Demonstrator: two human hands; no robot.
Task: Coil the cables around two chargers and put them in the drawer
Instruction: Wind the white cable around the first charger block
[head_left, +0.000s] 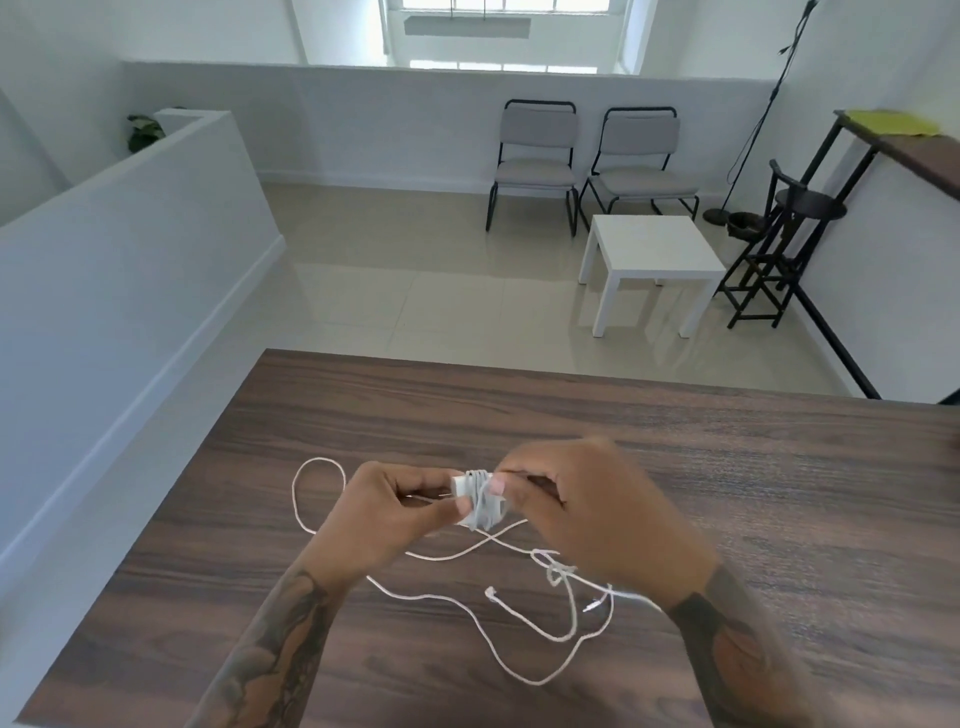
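Between both hands, left hand (387, 506) and right hand (582, 504) pinch the cable-wrapped charger (478, 501).

— What sort of place is this?

— An office or waiting area, by the look of it. Two matching padded chairs (582, 156) stand side by side at 12 o'clock against a low white wall (363, 119), with a small white table (649, 260) just before them.

— Anything else?

— Pale glossy floor tiles (389, 291), a white partition (130, 249) at 10 o'clock, a plant (145, 132) behind it, a black stool (800, 208) under a high counter (914, 150) at 2 o'clock, and a wood-grain desk (727, 467) nearest the camera.
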